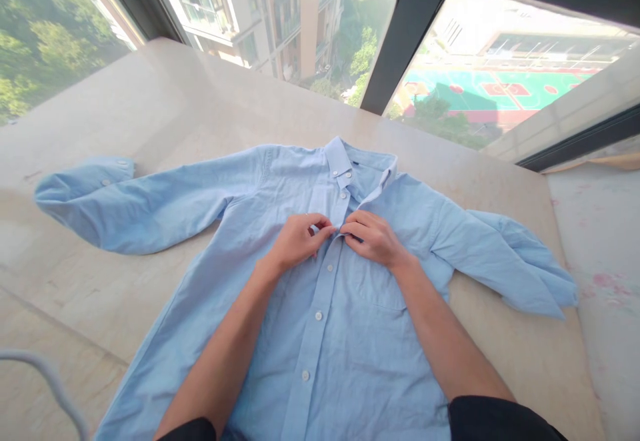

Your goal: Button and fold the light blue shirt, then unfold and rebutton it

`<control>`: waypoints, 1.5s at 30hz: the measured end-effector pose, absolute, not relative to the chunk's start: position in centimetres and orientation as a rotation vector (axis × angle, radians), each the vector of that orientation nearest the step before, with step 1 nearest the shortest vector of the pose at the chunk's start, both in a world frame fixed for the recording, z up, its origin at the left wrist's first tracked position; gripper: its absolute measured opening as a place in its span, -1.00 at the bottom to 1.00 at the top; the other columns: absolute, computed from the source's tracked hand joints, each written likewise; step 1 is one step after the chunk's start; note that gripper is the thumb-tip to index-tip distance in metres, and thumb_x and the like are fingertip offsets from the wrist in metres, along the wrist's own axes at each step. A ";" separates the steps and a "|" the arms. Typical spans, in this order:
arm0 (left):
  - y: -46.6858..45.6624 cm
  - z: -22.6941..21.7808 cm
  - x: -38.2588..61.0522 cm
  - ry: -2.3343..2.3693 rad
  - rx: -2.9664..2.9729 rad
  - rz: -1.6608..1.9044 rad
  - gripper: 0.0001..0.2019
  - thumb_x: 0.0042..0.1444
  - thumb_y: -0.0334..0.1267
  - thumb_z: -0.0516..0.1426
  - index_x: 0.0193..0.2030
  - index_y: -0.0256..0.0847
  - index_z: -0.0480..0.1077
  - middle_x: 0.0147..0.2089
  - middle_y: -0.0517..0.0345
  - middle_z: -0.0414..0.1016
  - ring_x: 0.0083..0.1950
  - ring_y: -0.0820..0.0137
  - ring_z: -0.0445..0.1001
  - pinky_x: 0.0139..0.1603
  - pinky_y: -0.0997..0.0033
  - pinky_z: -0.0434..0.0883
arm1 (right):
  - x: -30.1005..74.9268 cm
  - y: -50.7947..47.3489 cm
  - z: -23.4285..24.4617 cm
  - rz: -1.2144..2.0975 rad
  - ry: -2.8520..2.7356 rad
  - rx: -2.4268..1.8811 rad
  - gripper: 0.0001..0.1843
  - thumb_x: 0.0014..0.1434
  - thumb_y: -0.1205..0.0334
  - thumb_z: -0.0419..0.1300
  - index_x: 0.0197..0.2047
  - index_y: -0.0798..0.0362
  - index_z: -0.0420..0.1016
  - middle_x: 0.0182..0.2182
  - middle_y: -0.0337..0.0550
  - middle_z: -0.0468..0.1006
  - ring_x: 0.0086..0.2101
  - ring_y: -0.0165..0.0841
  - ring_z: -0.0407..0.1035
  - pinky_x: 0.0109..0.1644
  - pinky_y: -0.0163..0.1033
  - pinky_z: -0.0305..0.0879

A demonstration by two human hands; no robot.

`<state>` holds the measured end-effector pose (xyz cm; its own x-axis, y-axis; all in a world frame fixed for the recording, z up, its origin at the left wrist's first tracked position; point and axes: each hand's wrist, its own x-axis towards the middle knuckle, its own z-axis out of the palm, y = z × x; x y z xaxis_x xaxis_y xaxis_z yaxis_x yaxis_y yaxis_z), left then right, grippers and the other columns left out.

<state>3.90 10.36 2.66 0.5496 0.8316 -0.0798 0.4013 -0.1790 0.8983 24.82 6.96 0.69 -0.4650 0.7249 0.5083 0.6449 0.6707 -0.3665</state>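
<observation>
A light blue button-up shirt [280, 294] lies front side up, its sleeves spread to both sides. Its collar [338, 157] points away from me and stands open at the neck. White buttons run down the front placket [313, 334], and those below my hands look fastened. My left hand [306, 235] pinches the placket edge at chest height between thumb and fingers. Close against it, my right hand [370, 235] grips the shirt's other front edge, fingers curled. The fingertips nearly meet and hide the button between them.
The shirt rests on a beige stone windowsill [165, 107]. Dark-framed windows [390, 47] rise behind it, with buildings, trees and a sports court outside. At lower left a pale curved tube [45, 374] enters the view. Floral fabric [600, 281] lies along the right side.
</observation>
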 end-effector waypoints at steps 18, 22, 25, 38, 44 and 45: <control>11.3 2.2 3.7 0.948 1.493 0.508 -0.71 0.08 -0.05 0.23 -0.32 -0.29 0.50 -0.54 0.25 0.41 -0.56 0.54 0.34 -0.56 0.58 0.29 | 24.4 6.5 1.5 0.065 -2.240 -1.076 -0.82 0.28 0.41 0.10 -0.21 0.00 0.50 -0.27 -0.15 0.58 -0.32 -0.39 0.47 -0.25 -0.30 0.38; 11.5 2.4 3.6 0.879 1.444 0.495 -0.72 0.06 -0.08 0.24 -0.28 -0.31 0.52 -0.50 0.22 0.44 -0.55 0.56 0.33 -0.55 0.58 0.29 | 24.1 6.7 0.7 0.150 -2.262 -1.081 -0.83 0.27 0.40 0.11 -0.22 0.01 0.51 -0.28 -0.14 0.58 -0.31 -0.37 0.48 -0.25 -0.29 0.39; 11.4 2.4 3.7 0.890 1.438 0.504 -0.74 0.07 -0.12 0.24 -0.27 -0.32 0.53 -0.51 0.21 0.44 -0.55 0.55 0.32 -0.54 0.57 0.29 | 24.2 6.7 0.6 0.125 -2.254 -1.083 -0.83 0.28 0.40 0.10 -0.22 0.01 0.51 -0.28 -0.13 0.59 -0.30 -0.36 0.48 -0.22 -0.27 0.40; 11.2 2.3 4.2 0.921 1.622 0.514 -0.80 0.11 -0.21 0.16 -0.30 -0.28 0.55 -0.54 0.24 0.44 -0.52 0.53 0.34 -0.47 0.56 0.28 | 24.5 6.9 0.3 0.279 -2.188 -1.020 -0.80 0.29 0.41 0.12 -0.21 0.00 0.55 -0.28 -0.12 0.63 -0.27 -0.35 0.53 -0.17 -0.24 0.49; 11.1 2.1 4.4 0.923 1.551 0.541 -0.78 0.11 -0.18 0.19 -0.29 -0.31 0.55 -0.53 0.22 0.45 -0.57 0.57 0.28 -0.53 0.58 0.26 | 24.4 6.8 0.3 0.273 -2.141 -1.028 -0.80 0.27 0.42 0.12 -0.21 0.01 0.56 -0.30 -0.10 0.62 -0.28 -0.31 0.52 -0.17 -0.20 0.48; 11.1 2.0 4.5 0.928 1.546 0.551 -0.78 0.11 -0.17 0.19 -0.28 -0.30 0.56 -0.52 0.22 0.46 -0.57 0.57 0.28 -0.53 0.58 0.27 | 24.4 6.8 0.4 0.272 -2.137 -1.031 -0.80 0.27 0.41 0.13 -0.21 0.00 0.56 -0.30 -0.10 0.62 -0.28 -0.31 0.52 -0.18 -0.20 0.47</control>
